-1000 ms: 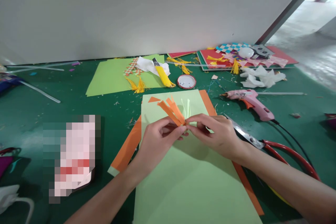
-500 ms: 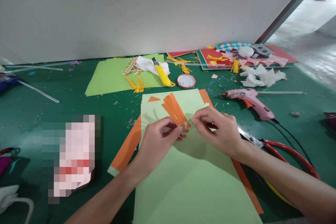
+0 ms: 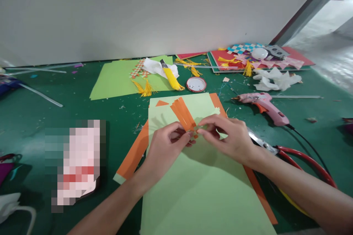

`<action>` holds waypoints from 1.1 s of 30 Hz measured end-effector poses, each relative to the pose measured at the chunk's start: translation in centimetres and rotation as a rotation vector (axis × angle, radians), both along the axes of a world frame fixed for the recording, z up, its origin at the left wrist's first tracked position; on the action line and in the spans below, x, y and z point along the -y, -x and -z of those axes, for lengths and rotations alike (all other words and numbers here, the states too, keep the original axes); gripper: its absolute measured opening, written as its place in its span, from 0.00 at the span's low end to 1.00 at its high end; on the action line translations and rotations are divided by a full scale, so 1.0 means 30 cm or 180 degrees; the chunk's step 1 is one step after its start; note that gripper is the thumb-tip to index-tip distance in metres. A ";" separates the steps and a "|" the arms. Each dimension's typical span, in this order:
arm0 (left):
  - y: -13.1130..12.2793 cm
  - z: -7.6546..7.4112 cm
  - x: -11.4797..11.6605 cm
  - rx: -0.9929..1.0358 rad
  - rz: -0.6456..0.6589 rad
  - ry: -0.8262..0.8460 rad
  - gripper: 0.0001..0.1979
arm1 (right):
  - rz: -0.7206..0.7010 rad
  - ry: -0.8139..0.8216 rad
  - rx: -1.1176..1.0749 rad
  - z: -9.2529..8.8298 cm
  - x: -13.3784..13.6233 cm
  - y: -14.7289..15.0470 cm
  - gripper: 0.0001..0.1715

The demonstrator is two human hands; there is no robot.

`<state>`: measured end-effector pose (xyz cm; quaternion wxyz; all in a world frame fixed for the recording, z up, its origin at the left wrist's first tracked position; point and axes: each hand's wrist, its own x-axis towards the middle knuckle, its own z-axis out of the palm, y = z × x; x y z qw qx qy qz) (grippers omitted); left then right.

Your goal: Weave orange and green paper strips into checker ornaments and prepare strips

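My left hand [image 3: 172, 141] pinches a small weave of orange paper strips [image 3: 182, 113] at its near end, the loose strips fanning away from me. My right hand [image 3: 227, 134] is closed too, thumb and forefinger together on a thin light green paper strip [image 3: 202, 127] beside the woven end. The fingertips of both hands almost meet and partly hide the weave. Beneath them lies a pale green sheet [image 3: 204, 194], with orange paper [image 3: 134, 152] sticking out under its left side. A small orange triangle [image 3: 162, 103] rests near the sheet's far edge.
A pink glue gun [image 3: 263, 105] lies to the right, beyond red-handled scissors [image 3: 300, 154]. Farther back are a yellow utility knife [image 3: 172, 76], a round lid [image 3: 196, 84], yellow tassels [image 3: 145, 89] and crumpled tissue [image 3: 275, 79]. A pixelated pinkish object [image 3: 82, 150] sits at left.
My right hand has moved slightly left, bringing its fingertips and the green strip up to the woven end. My left hand stays almost where it was, still pinching the orange strips.
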<state>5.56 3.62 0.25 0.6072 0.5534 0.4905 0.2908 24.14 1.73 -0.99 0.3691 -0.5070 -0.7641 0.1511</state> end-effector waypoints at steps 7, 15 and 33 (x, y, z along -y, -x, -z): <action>0.011 0.005 -0.001 0.0099 0.0164 -0.0031 0.07 | -0.0256 -0.0285 0.0311 0.027 -0.004 0.003 0.06; 0.005 0.003 0.000 0.0132 0.0222 -0.0038 0.06 | -0.0263 -0.0664 0.0316 0.020 -0.004 0.005 0.06; -0.006 -0.009 0.002 0.0127 -0.0033 0.0168 0.09 | 0.0719 0.0565 -0.0935 -0.004 -0.011 -0.017 0.05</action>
